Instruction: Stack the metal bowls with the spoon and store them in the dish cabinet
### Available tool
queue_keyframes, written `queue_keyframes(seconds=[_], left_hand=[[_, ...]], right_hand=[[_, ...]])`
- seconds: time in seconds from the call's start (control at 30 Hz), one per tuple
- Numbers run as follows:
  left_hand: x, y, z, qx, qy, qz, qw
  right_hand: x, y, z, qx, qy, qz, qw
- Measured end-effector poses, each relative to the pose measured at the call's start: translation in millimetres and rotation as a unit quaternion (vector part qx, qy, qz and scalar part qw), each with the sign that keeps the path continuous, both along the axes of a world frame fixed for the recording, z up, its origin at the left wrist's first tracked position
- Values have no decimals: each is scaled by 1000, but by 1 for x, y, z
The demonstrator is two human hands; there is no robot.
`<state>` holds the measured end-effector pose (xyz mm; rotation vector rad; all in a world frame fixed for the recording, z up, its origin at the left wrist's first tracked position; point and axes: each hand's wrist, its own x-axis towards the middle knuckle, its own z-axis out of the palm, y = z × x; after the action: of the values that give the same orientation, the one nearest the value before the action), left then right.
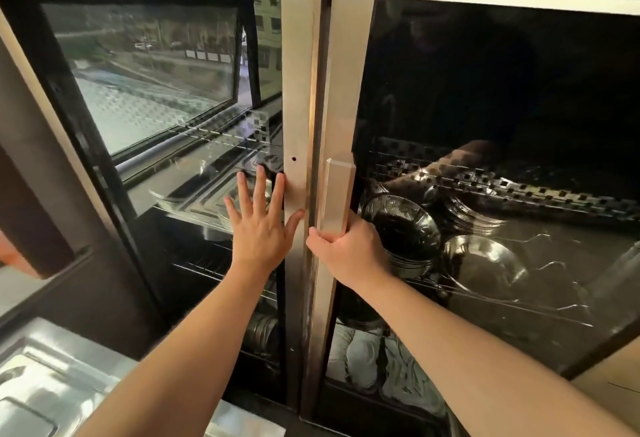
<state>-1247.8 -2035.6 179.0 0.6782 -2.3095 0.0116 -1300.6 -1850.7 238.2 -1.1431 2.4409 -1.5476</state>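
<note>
A steel dish cabinet (298,55) with two dark glass doors fills the view. My left hand (261,225) lies flat with fingers spread against the left door's glass and metal frame. My right hand (348,249) is shut around the lower end of the vertical handle (337,194) on the right door. Both doors look closed or nearly closed. Behind the right glass, stacked metal bowls (403,228) rest on a wire shelf, with another metal bowl (485,266) beside them. No spoon is visible.
Behind the left glass sit metal trays (204,197) on wire racks, and more dishes (263,332) lower down. A steel counter or sink (52,377) is at the bottom left. The left glass reflects a window and buildings.
</note>
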Motion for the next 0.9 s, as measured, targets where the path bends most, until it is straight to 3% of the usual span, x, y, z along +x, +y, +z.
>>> queue_keyframes(seconds=[0.47,0.9], left_hand=[[3,2,3,-2,3,-17,1000],[37,23,40,76,-29,-32,996]], right_hand=[[-14,-16,-13,-48,12,-13,999],[1,1,9,68,-7,4,998]])
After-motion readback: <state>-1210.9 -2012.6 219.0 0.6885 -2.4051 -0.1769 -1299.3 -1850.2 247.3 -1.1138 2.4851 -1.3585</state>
